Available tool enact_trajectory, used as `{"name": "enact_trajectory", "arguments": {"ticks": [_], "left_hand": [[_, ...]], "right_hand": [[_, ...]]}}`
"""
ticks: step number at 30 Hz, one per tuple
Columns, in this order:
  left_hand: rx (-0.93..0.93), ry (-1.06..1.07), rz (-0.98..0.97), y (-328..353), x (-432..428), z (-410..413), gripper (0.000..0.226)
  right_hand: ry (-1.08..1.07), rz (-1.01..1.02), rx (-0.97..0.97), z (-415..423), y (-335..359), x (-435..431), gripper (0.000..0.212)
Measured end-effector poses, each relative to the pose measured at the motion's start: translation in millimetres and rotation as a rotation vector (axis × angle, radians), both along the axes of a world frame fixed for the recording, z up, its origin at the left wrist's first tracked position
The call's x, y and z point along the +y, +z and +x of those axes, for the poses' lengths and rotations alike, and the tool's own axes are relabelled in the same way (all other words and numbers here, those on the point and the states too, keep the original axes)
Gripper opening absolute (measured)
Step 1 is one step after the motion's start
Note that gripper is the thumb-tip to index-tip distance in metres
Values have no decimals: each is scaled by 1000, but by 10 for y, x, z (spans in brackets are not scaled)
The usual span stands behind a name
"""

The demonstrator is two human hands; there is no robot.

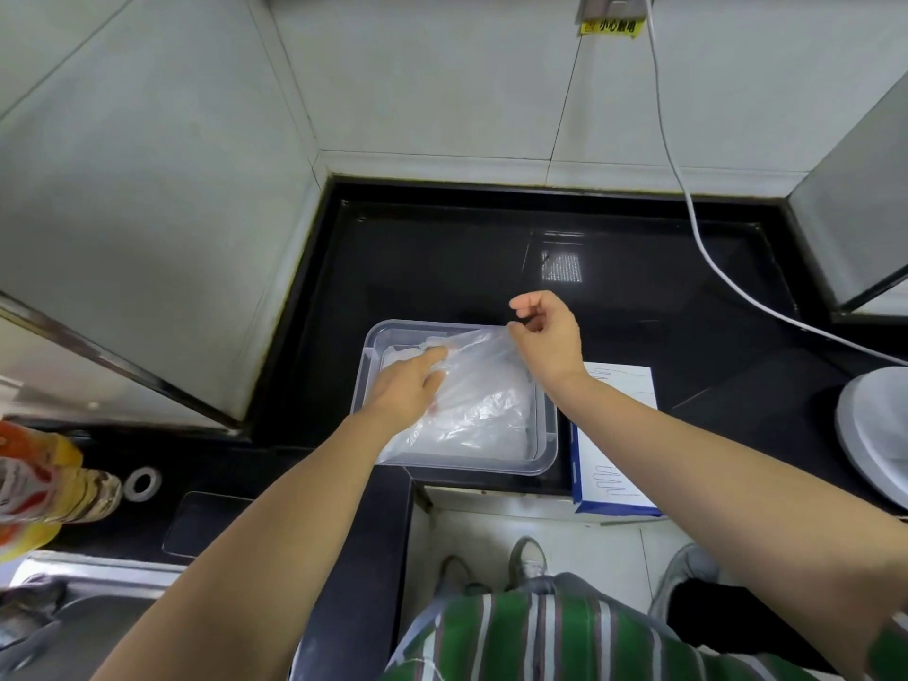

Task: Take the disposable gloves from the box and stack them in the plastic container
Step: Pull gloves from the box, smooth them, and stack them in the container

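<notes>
A glove [484, 405] is spread in the plastic container [549, 452] on the bench [442, 267].
Its corner is pinched by the right hand [545, 336]; the left hand [410, 390], grip spread, is pressed on it, the box [614, 435] just beside.

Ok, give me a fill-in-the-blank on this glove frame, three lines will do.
1. The box lies to the ____ of the container.
2. The left hand presses the glove down ____ the container.
3. The right hand pinches the glove's edge, and the counter under the container is ____ in colour.
Missing words: right; inside; black.
</notes>
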State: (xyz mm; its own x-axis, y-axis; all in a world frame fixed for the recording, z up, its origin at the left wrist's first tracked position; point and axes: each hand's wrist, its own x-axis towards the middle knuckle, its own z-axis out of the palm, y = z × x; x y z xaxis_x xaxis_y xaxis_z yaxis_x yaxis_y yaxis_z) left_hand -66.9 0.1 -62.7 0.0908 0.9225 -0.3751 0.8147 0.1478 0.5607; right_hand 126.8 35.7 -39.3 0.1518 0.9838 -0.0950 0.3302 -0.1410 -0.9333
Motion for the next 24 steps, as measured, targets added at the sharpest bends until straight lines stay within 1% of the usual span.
{"name": "enact_trajectory", "arguments": {"ticks": [2,3,4,6,7,9,10,12,14,16,17,18,19,20,21,22,23,24], "left_hand": [[92,-57,7,-48,23,24,44],[138,-80,13,-74,34,46,45],[173,-94,13,-108,45,73,46],[197,-100,-7,-168,56,135,46],[197,-101,-24,-192,52,159,46],[197,-105,-60,-219,55,191,46],[213,-105,-72,-224,54,187,48],[260,-89,-65,-180,53,190,53],[312,-63,23,-95,58,182,52],[384,-55,236,14,53,201,42],[386,-61,352,84,45,241,34],[344,-67,436,159,37,299,26],[286,-84,459,221,33,375,20],[250,-115,412,266,35,464,17],[269,-153,283,273,53,564,20],[326,-178,96,249,77,640,25],[358,-162,-93,176,112,681,31],[350,-115,-244,94,139,676,36]], "right_hand": [[54,77,-52,-24,28,-15,28],[125,78,-62,-53,25,-30,26],[222,33,-75,-86,6,-47,22],[461,-179,-172,-153,-79,-86,14],[571,-313,-268,-178,-135,-111,20],[723,-508,-468,-203,-255,-159,42],[766,-562,-529,-220,-313,-166,52],[796,-633,-568,-246,-377,-181,65],[818,-682,-571,-284,-441,-180,68],[828,-702,-599,-310,-507,-165,68],[834,-716,-618,-314,-516,-167,67],[842,-736,-641,-325,-535,-163,62],[846,-741,-677,-334,-563,-154,48],[849,-750,-714,-328,-594,-150,24],[855,-757,-727,-329,-633,-147,7],[841,-756,-708,-332,-702,-130,12],[845,-772,-684,-332,-724,-112,11],[833,-782,-639,-314,-734,-102,13]]}}
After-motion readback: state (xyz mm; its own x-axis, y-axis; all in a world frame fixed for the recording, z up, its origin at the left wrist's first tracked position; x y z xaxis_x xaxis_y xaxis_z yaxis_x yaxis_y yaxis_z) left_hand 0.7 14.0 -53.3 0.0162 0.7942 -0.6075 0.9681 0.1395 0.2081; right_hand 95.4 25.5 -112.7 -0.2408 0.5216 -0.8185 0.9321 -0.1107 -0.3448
